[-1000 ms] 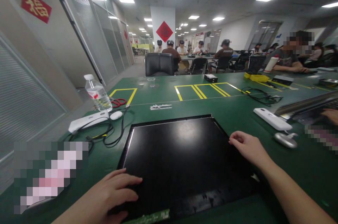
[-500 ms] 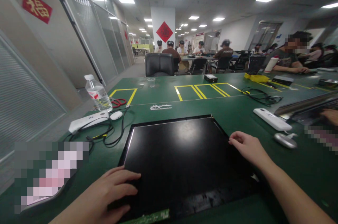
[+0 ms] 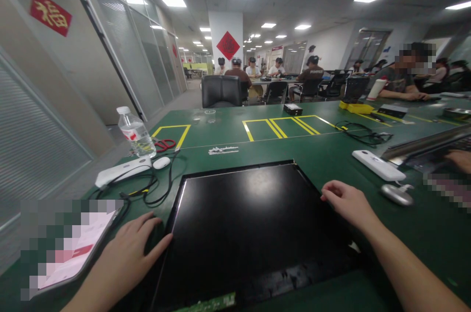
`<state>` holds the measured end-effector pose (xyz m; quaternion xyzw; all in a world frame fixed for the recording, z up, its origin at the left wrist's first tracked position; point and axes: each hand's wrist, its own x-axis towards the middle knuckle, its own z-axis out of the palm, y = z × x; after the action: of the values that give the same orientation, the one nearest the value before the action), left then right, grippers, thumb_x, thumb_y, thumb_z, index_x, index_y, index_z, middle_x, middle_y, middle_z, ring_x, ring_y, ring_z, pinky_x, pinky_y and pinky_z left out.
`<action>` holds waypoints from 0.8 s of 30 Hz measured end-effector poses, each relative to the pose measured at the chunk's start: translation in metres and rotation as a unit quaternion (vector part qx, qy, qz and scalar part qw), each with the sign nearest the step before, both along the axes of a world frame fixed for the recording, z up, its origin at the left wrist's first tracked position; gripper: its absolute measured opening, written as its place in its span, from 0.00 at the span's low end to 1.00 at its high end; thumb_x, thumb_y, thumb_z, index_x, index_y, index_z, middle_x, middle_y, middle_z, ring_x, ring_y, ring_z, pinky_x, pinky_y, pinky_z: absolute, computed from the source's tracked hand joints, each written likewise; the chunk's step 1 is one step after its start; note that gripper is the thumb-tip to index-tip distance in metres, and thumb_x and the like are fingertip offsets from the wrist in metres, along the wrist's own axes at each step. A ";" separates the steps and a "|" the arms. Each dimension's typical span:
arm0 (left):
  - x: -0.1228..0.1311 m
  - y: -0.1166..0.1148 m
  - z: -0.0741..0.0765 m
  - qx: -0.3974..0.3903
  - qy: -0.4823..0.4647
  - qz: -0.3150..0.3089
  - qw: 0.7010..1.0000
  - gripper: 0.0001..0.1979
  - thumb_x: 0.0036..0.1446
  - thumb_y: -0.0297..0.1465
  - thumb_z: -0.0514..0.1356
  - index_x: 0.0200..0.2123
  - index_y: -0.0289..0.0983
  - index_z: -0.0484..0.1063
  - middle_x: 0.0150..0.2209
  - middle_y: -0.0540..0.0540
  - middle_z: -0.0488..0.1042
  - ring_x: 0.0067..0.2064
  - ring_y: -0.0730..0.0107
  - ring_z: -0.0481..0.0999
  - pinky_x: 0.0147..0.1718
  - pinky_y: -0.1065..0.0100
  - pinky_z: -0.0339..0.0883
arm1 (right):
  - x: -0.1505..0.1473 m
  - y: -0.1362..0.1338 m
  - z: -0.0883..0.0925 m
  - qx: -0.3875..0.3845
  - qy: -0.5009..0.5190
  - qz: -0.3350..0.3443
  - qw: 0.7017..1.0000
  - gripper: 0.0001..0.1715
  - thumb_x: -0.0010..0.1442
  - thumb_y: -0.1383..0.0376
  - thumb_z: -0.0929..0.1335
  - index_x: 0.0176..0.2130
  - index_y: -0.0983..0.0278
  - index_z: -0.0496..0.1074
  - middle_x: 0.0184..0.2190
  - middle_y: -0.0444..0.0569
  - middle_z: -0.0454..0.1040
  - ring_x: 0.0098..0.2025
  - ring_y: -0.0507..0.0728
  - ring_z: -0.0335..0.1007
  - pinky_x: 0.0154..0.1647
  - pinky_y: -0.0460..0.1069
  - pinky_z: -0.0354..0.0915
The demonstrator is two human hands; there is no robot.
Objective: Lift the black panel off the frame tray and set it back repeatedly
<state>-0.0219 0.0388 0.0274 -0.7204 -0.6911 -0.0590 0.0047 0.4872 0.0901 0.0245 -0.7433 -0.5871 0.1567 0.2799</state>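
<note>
A black flat display panel (image 3: 239,223) lies face up on the green table before me, with a strip of green circuit board (image 3: 217,301) showing along its near edge. My left hand (image 3: 128,248) is open beside the panel's left edge, fingers apart, the thumb tip at the frame. On the opposite side, my right hand (image 3: 344,201) has its fingers curled together at the panel's right edge, pinching its rim; the fingertips are partly hidden.
Left of the panel are a water bottle (image 3: 135,133), red-handled scissors (image 3: 165,144), a white device (image 3: 125,170), black cables (image 3: 162,199) and a partly blurred phone-like slab (image 3: 73,258). A white power bank (image 3: 378,166) and grey mouse (image 3: 397,195) lie right. A co-worker (image 3: 401,76) sits farther off.
My left hand has slid leftward off the panel's face to its left edge, with the fingers now over the table. My right hand stays at the right edge, and the panel appears still.
</note>
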 end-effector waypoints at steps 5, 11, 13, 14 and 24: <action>0.002 0.000 -0.002 0.022 -0.034 -0.006 0.999 0.19 0.55 0.49 0.54 0.30 0.41 0.75 0.53 0.30 0.76 0.56 0.41 0.73 0.54 0.46 0.66 | 0.009 0.004 -0.006 -0.038 -0.044 -0.024 0.998 0.11 0.52 0.59 0.65 0.33 0.59 0.75 0.27 0.45 0.78 0.29 0.56 0.72 0.32 0.49 0.61; 0.003 0.003 -0.008 0.024 -0.070 -0.018 0.997 0.17 0.55 0.45 0.54 0.24 0.42 0.74 0.51 0.32 0.78 0.58 0.39 0.71 0.55 0.46 0.64 | 0.012 0.007 -0.018 -0.073 -0.064 0.012 0.995 0.12 0.53 0.61 0.66 0.36 0.61 0.76 0.27 0.46 0.78 0.30 0.56 0.73 0.32 0.49 0.61; 0.002 0.004 -0.010 0.030 -0.086 -0.026 0.995 0.16 0.55 0.45 0.55 0.25 0.42 0.76 0.49 0.33 0.79 0.57 0.40 0.72 0.55 0.46 0.64 | 0.012 0.008 -0.020 -0.070 -0.070 0.025 0.995 0.11 0.54 0.61 0.66 0.36 0.61 0.75 0.28 0.46 0.78 0.31 0.56 0.73 0.33 0.48 0.61; 0.002 0.005 -0.011 0.032 -0.094 -0.029 0.995 0.16 0.54 0.44 0.55 0.25 0.42 0.76 0.49 0.33 0.79 0.57 0.40 0.73 0.55 0.47 0.64 | 0.012 0.008 -0.021 -0.069 -0.075 0.031 0.994 0.11 0.54 0.61 0.65 0.36 0.61 0.74 0.28 0.46 0.78 0.31 0.56 0.73 0.33 0.48 0.61; 0.005 0.002 -0.003 0.041 -0.199 -0.041 0.978 0.15 0.57 0.41 0.55 0.21 0.44 0.66 0.44 0.41 0.82 0.47 0.50 0.79 0.46 0.58 0.71 | 0.009 0.007 -0.018 -0.057 -0.094 0.029 0.994 0.06 0.55 0.63 0.65 0.33 0.61 0.72 0.27 0.46 0.77 0.30 0.55 0.72 0.32 0.48 0.60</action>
<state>-0.0172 0.0409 0.0239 -0.7213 -0.6447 -0.2297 -0.1058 0.4963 0.0968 0.0064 -0.7520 -0.6222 0.1274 0.1764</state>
